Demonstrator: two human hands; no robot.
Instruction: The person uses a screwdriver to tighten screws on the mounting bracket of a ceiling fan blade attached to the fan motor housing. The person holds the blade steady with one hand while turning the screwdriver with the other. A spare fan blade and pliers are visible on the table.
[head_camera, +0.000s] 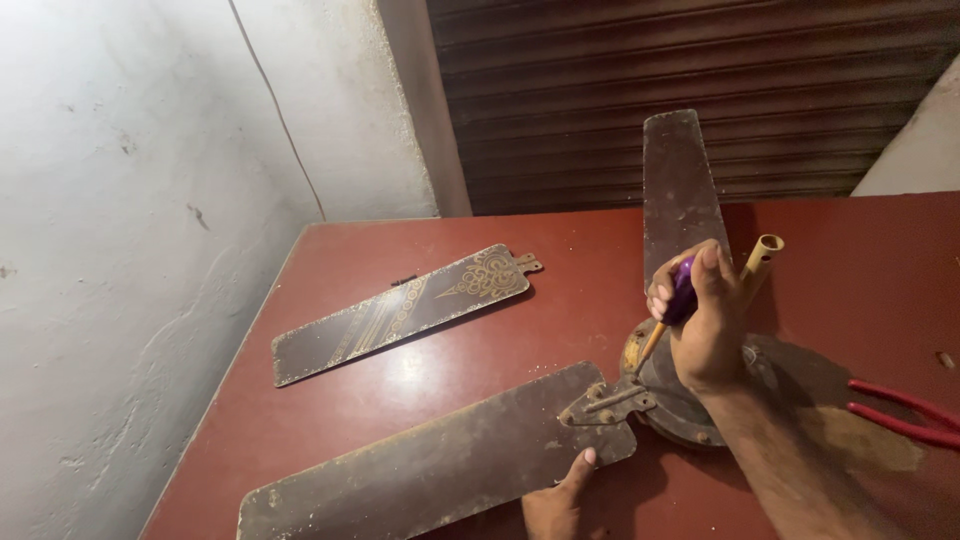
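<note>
The fingers of the right hand (700, 320) are curled tight around the purple handle of a screwdriver (668, 312), with the thumb lying along the top of it. The yellow shaft goes down and to the left, and its tip meets the motor housing (690, 400) of an old ceiling fan, just beside the metal bracket (608, 404) of the near blade (440, 462). The left hand (558, 500) is at the front edge of the table (850, 260); its thumb presses up against the edge of this near blade, but the other fingers are under the blade or out of view, so I cannot tell how they are set.

The fan lies on the right half of the red table. A 2nd blade (680, 190) goes from the housing toward the back edge, and a yellow tube (758, 262) stands up tilted behind the right hand. A 3rd blade (400, 312), with gold pattern, lies apart near the left edge. Red pliers handles (905, 412) show at the right edge
</note>
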